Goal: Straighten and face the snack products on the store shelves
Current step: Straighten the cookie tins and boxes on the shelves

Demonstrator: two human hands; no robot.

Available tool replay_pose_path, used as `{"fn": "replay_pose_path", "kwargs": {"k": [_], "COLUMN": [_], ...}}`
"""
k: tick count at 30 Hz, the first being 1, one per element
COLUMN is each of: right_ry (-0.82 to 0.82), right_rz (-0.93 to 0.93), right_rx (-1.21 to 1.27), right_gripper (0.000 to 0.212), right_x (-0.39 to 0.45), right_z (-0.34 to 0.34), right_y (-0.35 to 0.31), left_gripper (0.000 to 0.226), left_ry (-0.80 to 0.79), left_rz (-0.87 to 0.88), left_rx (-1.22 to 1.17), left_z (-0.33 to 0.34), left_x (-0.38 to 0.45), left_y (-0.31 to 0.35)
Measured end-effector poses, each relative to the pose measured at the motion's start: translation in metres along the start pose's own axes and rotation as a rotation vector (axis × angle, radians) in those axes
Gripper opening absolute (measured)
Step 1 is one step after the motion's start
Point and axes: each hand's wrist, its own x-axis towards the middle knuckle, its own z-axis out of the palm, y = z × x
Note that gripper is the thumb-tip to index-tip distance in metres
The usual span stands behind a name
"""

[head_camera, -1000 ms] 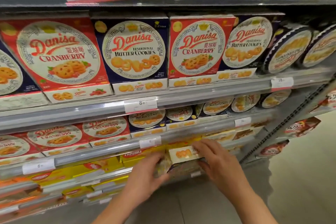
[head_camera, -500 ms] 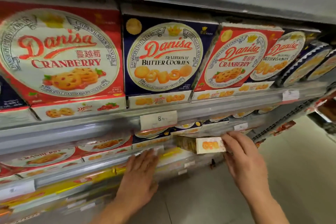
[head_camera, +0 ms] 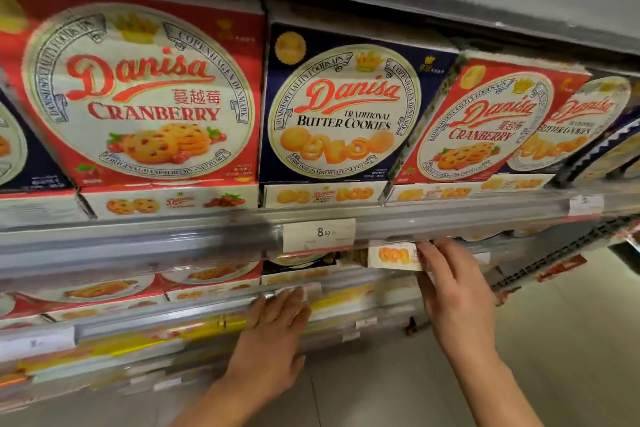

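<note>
My right hand (head_camera: 453,291) grips the right end of a small butter cookie box (head_camera: 393,256), white-sided with printed cookies, held just under the price rail (head_camera: 207,239) at the second shelf. Fingers straight, my left hand (head_camera: 273,333) rests flat on the front rail of the shelf below (head_camera: 166,317). On the upper shelf stand large Danisa boxes: a red cranberry box (head_camera: 138,94), a navy butter cookies box (head_camera: 343,111), and another red cranberry box (head_camera: 485,125) turned askew to the right.
More butter cookie boxes and round tins (head_camera: 588,128) lean at the upper shelf's right end. Flat cranberry boxes (head_camera: 104,288) lie on the second shelf at left, yellow packs (head_camera: 138,343) lower down. An 8.90 price tag (head_camera: 318,234) hangs mid-rail. Floor (head_camera: 571,340) lies to the right.
My right hand has lifted the small box from the low shelf up to the second shelf. My left hand let go of it and moved onto the rail. The view has risen and moved closer.
</note>
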Motion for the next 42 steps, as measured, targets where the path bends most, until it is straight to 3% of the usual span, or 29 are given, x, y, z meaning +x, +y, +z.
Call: {"fn": "replay_pose_path", "kwargs": {"k": [4,12,15,19,21,24,28,31,34,37,39,42], "right_ry": [0.005,0.047,-0.032,-0.196,-0.356,-0.537,-0.364,-0.413,-0.419,-0.245,-0.089,-0.019], "right_rz": [-0.095,-0.234,-0.287,-0.339,-0.219,0.151,-0.051,-0.127,-0.187,-0.366,-0.395,-0.369], "right_rx": [0.045,0.072,0.089,0.157,0.268,0.643,0.655,0.538,0.296,0.137,0.138,0.275], "right_gripper": [0.056,0.031,0.033,0.012,0.014,0.01,0.034,0.006,0.015,0.014,0.003,0.031], "right_x": [0.012,0.039,0.051,0.073,0.079,0.086,0.089,0.095,0.095,0.082,0.064,0.032], "right_z": [0.008,0.025,0.024,0.027,0.033,0.041,0.041,0.035,0.034,0.03,0.026,0.018], "right_y": [0.012,0.04,0.047,0.05,0.053,0.055,0.056,0.057,0.057,0.056,0.061,0.066], "left_gripper": [0.08,0.085,0.086,0.076,0.074,0.072,0.063,0.056,0.053,0.054,0.05,0.046], "left_ry": [0.033,0.042,0.06,0.11,0.102,0.121,0.164,0.154,0.151,0.137,0.214,0.416], "left_rz": [-0.088,-0.3,-0.372,-0.446,-0.464,-0.487,-0.487,-0.493,-0.492,-0.474,-0.468,-0.429], "left_rx": [-0.004,-0.13,-0.202,-0.262,-0.277,-0.329,-0.388,-0.376,-0.372,-0.373,-0.403,-0.402], "left_z": [0.008,0.001,0.0,-0.003,-0.004,-0.001,0.0,0.001,-0.001,-0.005,-0.007,-0.016], "left_x": [0.0,0.006,0.012,0.023,0.024,0.024,0.023,0.023,0.023,0.02,0.014,-0.003], "left_y": [0.008,0.047,0.059,0.069,0.072,0.073,0.073,0.072,0.071,0.071,0.072,0.083]}}
